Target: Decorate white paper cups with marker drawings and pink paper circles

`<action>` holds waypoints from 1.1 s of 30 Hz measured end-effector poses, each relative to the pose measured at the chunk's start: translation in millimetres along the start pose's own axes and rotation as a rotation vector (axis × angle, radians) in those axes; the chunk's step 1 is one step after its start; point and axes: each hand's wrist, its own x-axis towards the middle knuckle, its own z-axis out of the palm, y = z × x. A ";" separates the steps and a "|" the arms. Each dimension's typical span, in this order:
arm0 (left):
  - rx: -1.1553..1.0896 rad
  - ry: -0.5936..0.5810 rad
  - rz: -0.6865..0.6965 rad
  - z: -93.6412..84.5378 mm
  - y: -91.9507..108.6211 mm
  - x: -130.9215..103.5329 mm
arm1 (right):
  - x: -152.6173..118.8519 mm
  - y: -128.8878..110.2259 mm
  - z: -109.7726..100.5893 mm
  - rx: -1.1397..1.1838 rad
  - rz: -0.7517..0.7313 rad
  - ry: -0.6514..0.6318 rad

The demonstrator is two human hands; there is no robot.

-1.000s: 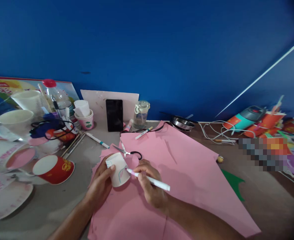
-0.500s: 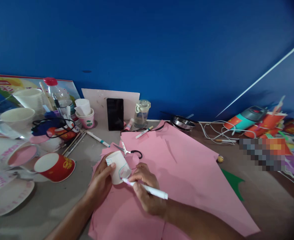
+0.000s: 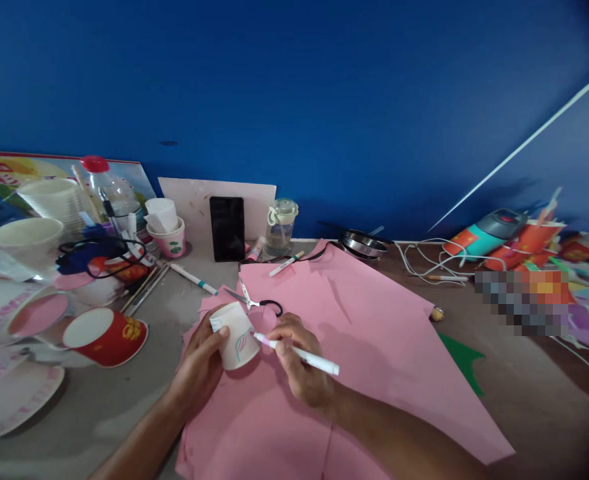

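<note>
A white paper cup (image 3: pixel 235 340), tilted, is held in my left hand (image 3: pixel 201 357), with the thumb along its side. Blue-green lines and pink curved strokes show on its wall. My right hand (image 3: pixel 301 367) grips a white marker (image 3: pixel 314 361) with a pinkish tip end, which points at the cup's right side. Whether the tip touches the wall I cannot tell. Just beyond the cup lie open scissors (image 3: pixel 255 303) with black handles. Under both hands spread large sheets of pink paper (image 3: pixel 374 360).
On the left stand a red paper cup (image 3: pixel 119 339), stacked white cups (image 3: pixel 57 200) and a bottle (image 3: pixel 108 187). A black phone (image 3: pixel 227 229) leans at the back beside a glass jar (image 3: pixel 281 230). Tape rolls (image 3: pixel 364 245), white cables (image 3: pixel 417 267) and a turquoise-orange flask (image 3: pixel 484 235) lie rightward.
My right hand has lifted the marker tip from near the cup's lower edge to higher on its right side. The cup is turned slightly, and the whole view has shifted a little.
</note>
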 end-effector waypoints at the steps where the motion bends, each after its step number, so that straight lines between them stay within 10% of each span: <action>1: -0.001 -0.004 0.000 0.0 -0.1 -0.2 | 0.5 -0.8 -0.1 -0.003 0.001 -0.001; 16: -0.040 0.042 -0.070 -7.4 -2.1 2.4 | -9.2 -10.0 9.7 -0.057 -0.200 -0.122; 33: -0.027 0.004 -0.020 -0.6 1.6 0.0 | 4.0 -4.4 -1.6 -0.068 -0.035 0.002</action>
